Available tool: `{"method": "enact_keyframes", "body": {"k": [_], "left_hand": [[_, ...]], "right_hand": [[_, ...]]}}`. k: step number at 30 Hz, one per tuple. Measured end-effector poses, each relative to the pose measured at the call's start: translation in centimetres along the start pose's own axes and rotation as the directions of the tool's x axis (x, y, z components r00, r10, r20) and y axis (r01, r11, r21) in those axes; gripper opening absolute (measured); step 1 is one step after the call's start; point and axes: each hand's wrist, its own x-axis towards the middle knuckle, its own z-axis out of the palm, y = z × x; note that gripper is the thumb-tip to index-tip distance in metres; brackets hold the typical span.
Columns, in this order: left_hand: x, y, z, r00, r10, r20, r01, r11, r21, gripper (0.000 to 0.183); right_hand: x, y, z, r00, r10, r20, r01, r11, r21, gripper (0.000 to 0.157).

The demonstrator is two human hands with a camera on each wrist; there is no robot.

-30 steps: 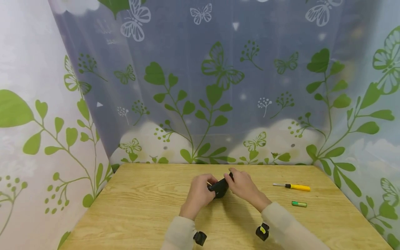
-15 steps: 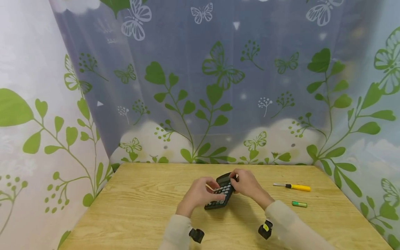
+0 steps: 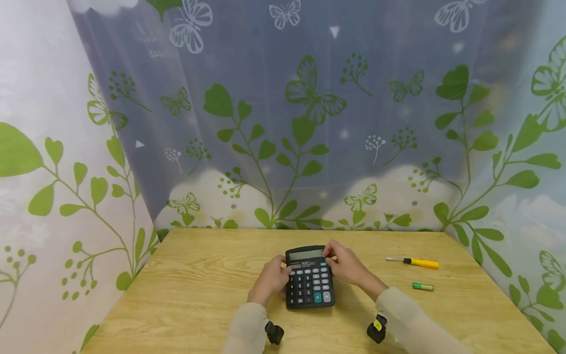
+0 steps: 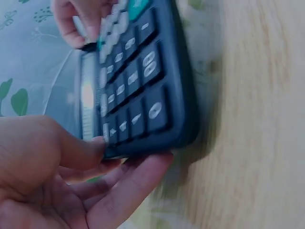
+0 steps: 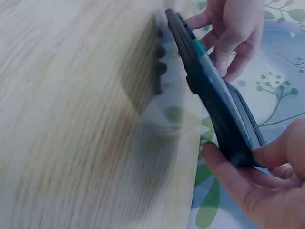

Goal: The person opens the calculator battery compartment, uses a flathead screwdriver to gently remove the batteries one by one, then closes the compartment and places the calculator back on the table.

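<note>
A black desk calculator (image 3: 302, 282) with grey, black and teal keys is held between both hands, its keys and display facing up toward the head camera. My left hand (image 3: 270, 280) grips its left edge, thumb on the face and fingers underneath, as the left wrist view of the calculator (image 4: 138, 81) shows. At the upper right corner, my right hand (image 3: 347, 264) pinches it between thumb and fingers. Seen from the side in the right wrist view, the calculator (image 5: 205, 90) is tilted, and a gap separates it from its shadow on the table. Its back is mostly hidden.
To the right on the wooden table (image 3: 199, 295) lies a screwdriver (image 3: 419, 263) with a yellow handle. Nearer than that is a small green cylindrical battery (image 3: 423, 286). A patterned curtain (image 3: 265, 147) hangs behind the table's far edge.
The calculator has turned from edge-on, dark side showing, to face up toward the head camera. My left hand has shifted from across its keys to its left edge; the right hand keeps hold.
</note>
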Motion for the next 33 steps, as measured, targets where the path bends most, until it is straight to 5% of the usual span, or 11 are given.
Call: {"method": "enact_keyframes", "body": {"k": [7, 21, 33], "left_hand": [[-0.3, 0.5, 0.0, 0.999, -0.035, 0.033, 0.037, 0.996, -0.077, 0.022], [0.0, 0.0, 1.2, 1.0, -0.003, -0.006, 0.003, 1.0, 0.023, 0.051], [-0.2, 0.4, 1.3, 1.0, -0.006, 0.011, 0.005, 0.998, 0.066, 0.052]], "right_hand": [[-0.4, 0.8, 0.1, 0.998, 0.0, 0.061, 0.009, 0.989, -0.148, 0.012], [-0.8, 1.3, 1.0, 0.986, 0.148, 0.074, -0.127, 0.964, -0.235, 0.022], [-0.7, 1.3, 1.0, 0.987, 0.127, 0.101, -0.093, 0.953, -0.289, 0.028]]}}
